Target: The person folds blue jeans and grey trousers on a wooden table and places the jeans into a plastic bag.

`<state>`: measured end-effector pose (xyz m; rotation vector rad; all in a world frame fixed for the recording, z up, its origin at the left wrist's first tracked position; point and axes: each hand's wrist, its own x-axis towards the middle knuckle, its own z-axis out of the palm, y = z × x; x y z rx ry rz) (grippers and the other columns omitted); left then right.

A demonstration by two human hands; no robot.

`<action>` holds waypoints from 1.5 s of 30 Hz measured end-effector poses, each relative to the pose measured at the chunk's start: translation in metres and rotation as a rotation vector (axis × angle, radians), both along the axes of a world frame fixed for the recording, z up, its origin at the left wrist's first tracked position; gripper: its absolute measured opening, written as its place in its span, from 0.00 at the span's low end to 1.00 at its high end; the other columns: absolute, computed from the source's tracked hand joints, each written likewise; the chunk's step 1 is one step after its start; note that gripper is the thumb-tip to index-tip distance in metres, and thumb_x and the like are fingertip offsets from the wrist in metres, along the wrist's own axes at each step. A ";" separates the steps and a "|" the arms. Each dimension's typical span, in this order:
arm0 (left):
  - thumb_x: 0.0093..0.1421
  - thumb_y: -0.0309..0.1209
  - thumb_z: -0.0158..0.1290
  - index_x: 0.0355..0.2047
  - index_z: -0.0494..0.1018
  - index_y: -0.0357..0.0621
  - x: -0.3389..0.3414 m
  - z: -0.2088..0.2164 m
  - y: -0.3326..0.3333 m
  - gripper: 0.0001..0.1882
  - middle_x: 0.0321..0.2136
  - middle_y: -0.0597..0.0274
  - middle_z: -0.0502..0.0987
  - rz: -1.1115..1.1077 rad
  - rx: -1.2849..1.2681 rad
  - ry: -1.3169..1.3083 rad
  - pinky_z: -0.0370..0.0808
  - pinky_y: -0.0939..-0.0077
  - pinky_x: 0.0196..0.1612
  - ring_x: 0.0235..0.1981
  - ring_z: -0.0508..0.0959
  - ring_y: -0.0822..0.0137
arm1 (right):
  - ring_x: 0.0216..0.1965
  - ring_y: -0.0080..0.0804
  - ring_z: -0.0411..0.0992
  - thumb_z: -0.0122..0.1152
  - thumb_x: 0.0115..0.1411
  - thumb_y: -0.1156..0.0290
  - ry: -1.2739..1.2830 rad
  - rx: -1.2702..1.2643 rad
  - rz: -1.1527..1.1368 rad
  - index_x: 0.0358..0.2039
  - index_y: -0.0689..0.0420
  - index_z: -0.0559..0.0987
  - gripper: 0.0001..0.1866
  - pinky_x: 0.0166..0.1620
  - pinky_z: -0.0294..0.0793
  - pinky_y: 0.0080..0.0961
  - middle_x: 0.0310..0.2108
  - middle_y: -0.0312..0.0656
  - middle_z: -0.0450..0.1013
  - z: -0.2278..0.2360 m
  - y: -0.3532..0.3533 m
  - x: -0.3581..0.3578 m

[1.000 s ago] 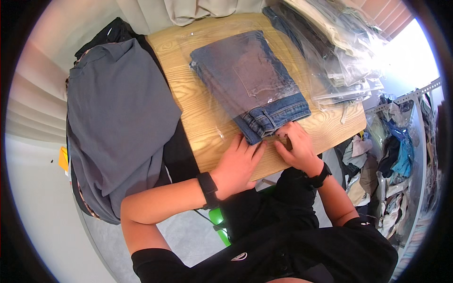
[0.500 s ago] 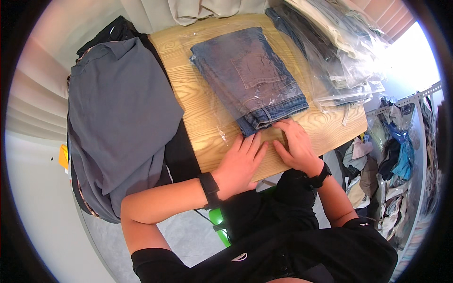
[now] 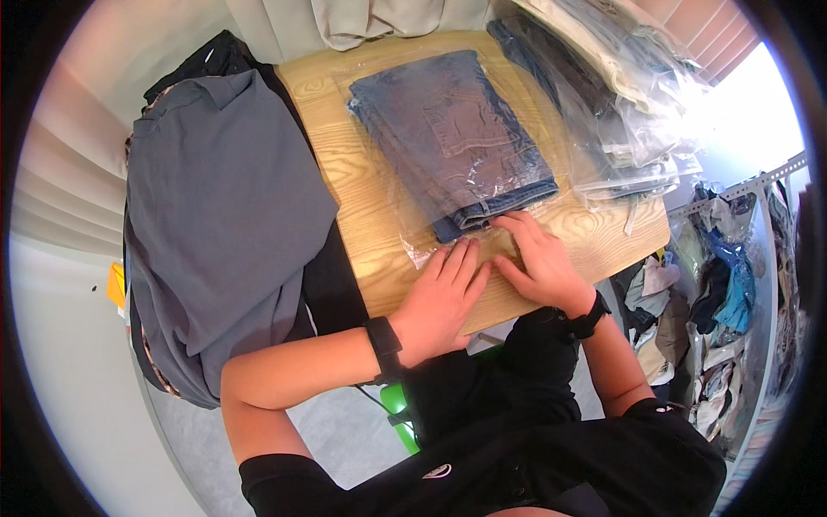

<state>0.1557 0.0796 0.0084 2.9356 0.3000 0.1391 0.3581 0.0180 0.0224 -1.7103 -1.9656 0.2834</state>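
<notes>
Folded blue jeans [image 3: 461, 133] lie in a clear plastic bag [image 3: 415, 246] on the wooden table, with the waistband toward me and a back pocket facing up. My left hand [image 3: 438, 302] rests flat on the near end of the bag, its fingers stretched toward the waistband and holding nothing. My right hand [image 3: 544, 269] lies just right of it, its thumb apart from the fingers and its fingertips touching the bag beside the waistband. Film seems to lie under both sets of fingertips, but its near edge is hard to make out.
A pile of grey and black garments [image 3: 224, 198] covers the left side of the table [image 3: 370, 289]. Bagged folded clothes [image 3: 620, 112] are stacked at the far right. To the right stands a metal rack [image 3: 762, 258] beside more clothes. A curtain [image 3: 370, 17] hangs behind the table.
The bag's film now reaches past the waistband toward me, covering it more fully. My right fingertips have shifted slightly away from me and left; my left hand has barely moved.
</notes>
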 end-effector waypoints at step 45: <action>0.38 0.51 0.63 0.53 0.67 0.40 -0.002 -0.001 -0.001 0.43 0.59 0.33 0.56 -0.006 0.020 -0.027 0.53 0.54 0.62 0.62 0.55 0.43 | 0.38 0.51 0.69 0.60 0.46 0.71 0.113 -0.283 -0.078 0.56 0.50 0.64 0.34 0.40 0.71 0.38 0.42 0.49 0.62 0.013 0.012 -0.010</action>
